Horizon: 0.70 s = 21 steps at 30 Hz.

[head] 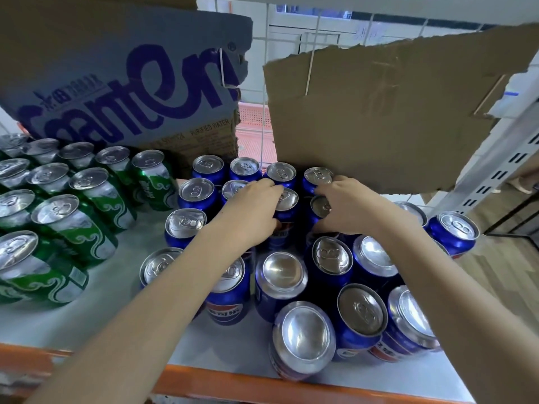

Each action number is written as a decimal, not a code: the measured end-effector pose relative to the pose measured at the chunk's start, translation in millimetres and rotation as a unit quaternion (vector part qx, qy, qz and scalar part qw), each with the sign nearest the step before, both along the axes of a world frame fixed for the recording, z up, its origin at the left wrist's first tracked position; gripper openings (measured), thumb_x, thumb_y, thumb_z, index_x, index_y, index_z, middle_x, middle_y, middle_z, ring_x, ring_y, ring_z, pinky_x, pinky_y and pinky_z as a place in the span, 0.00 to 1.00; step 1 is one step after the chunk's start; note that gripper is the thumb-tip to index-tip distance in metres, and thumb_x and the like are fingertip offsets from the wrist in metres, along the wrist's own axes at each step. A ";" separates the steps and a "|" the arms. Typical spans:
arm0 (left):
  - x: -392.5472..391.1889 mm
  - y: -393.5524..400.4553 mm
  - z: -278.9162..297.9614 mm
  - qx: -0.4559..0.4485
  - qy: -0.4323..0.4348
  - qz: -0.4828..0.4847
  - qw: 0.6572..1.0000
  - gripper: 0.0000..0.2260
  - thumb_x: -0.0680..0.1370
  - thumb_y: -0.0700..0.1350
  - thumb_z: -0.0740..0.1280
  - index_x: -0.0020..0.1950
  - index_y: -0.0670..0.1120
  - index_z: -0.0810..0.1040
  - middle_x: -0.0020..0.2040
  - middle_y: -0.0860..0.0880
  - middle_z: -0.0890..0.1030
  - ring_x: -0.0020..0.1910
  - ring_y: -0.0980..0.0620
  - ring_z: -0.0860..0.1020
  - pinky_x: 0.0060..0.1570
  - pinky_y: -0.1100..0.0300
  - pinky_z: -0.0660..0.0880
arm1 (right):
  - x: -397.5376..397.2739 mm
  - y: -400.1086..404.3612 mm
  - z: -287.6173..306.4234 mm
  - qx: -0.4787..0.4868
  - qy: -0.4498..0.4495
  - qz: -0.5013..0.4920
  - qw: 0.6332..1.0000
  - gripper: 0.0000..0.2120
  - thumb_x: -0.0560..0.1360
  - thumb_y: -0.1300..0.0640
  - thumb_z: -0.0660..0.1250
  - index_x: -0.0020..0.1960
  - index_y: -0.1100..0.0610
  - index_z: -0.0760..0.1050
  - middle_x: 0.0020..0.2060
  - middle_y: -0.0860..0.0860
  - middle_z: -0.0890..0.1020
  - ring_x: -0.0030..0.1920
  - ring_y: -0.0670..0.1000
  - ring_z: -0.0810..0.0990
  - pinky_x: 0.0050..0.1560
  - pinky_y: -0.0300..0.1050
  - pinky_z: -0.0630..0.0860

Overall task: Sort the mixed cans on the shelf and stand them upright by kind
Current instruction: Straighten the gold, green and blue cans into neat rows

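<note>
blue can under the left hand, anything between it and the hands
Nothing visible: the left hand already grips the blue can by its side, the right hand touches the neighbouring blue cans, and other cans crowd close around.

A white wire grid (264, 83) backs the shelf (87, 322), whose pale board has an orange front edge (233, 383). Behind the grid stand white window frames (306, 36). At the right edge rises a slotted white metal upright (501, 173), with wood-pattern floor (501, 275) below. The light is bright and even.
</note>
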<state>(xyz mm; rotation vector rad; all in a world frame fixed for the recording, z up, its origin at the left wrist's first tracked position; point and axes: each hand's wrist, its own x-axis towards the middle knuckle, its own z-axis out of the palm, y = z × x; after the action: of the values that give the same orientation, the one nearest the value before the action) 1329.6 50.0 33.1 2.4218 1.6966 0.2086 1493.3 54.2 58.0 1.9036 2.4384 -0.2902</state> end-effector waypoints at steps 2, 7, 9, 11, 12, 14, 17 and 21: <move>-0.2 0.0 -0.4 0.004 0.010 -0.003 1.000 0.24 0.74 0.39 0.67 0.69 0.43 0.67 0.65 0.46 0.70 0.63 0.47 0.69 0.61 0.51 0.70 | -1.9 0.0 -1.4 0.015 0.008 0.006 1.000 0.17 0.68 0.56 0.72 0.54 0.61 0.75 0.47 0.56 0.74 0.47 0.56 0.75 0.39 0.45 0.70; 0.2 1.9 -2.8 0.023 0.013 0.003 1.000 0.23 0.75 0.38 0.67 0.69 0.44 0.69 0.64 0.46 0.71 0.62 0.46 0.70 0.60 0.51 0.70 | -5.6 0.9 -4.2 0.043 0.019 0.005 0.999 0.16 0.68 0.59 0.71 0.54 0.62 0.76 0.46 0.57 0.77 0.50 0.57 0.74 0.40 0.44 0.71; 1.0 2.4 -3.5 0.025 0.019 0.001 1.000 0.22 0.75 0.38 0.67 0.69 0.43 0.69 0.64 0.46 0.71 0.63 0.46 0.70 0.60 0.51 0.70 | -5.9 1.9 -3.1 0.035 0.027 -0.005 0.999 0.17 0.67 0.56 0.74 0.53 0.62 0.77 0.43 0.55 0.76 0.48 0.55 0.73 0.39 0.43 0.69; 0.8 2.7 -3.8 0.027 0.020 -0.001 0.999 0.22 0.75 0.38 0.67 0.69 0.43 0.69 0.64 0.46 0.71 0.62 0.46 0.70 0.60 0.51 0.70 | -6.2 2.7 -1.7 0.029 0.030 -0.010 0.999 0.21 0.65 0.52 0.76 0.53 0.61 0.77 0.41 0.54 0.74 0.48 0.55 0.72 0.41 0.44 0.71; 0.5 2.9 -4.2 0.028 0.019 -0.001 0.999 0.22 0.75 0.38 0.67 0.69 0.43 0.69 0.63 0.46 0.71 0.62 0.46 0.70 0.60 0.51 0.70 | -6.3 2.4 -1.2 0.029 0.034 -0.015 0.999 0.23 0.64 0.51 0.77 0.54 0.61 0.77 0.42 0.53 0.73 0.49 0.55 0.73 0.42 0.45 0.72; 0.3 3.3 -4.4 0.026 0.018 -0.001 1.000 0.22 0.75 0.38 0.67 0.69 0.43 0.69 0.63 0.46 0.71 0.62 0.46 0.70 0.60 0.51 0.70 | -6.6 0.2 -0.5 0.034 0.047 -0.032 0.998 0.24 0.64 0.51 0.77 0.56 0.60 0.77 0.43 0.53 0.72 0.48 0.55 0.73 0.42 0.45 0.71; 2.2 0.6 -2.5 0.024 0.028 0.001 0.999 0.23 0.75 0.39 0.67 0.69 0.42 0.67 0.64 0.46 0.70 0.63 0.47 0.69 0.61 0.53 0.69 | -5.2 -3.5 -4.1 0.059 0.054 -0.042 0.996 0.24 0.66 0.50 0.76 0.56 0.59 0.75 0.43 0.52 0.70 0.44 0.54 0.70 0.39 0.44 0.68; 4.7 -18.2 7.5 0.024 -0.002 -0.012 1.000 0.29 0.76 0.46 0.67 0.73 0.43 0.60 0.67 0.45 0.68 0.66 0.46 0.66 0.64 0.52 0.67 | -1.6 -12.0 -13.8 0.083 0.036 -0.050 0.995 0.31 0.69 0.46 0.72 0.67 0.56 0.67 0.56 0.57 0.72 0.56 0.59 0.71 0.49 0.48 0.69</move>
<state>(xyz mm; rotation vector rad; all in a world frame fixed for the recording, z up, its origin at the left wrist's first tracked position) 1334.3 31.9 40.6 2.4726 1.6785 0.2523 1491.7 42.3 44.2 2.1215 2.4889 -0.1660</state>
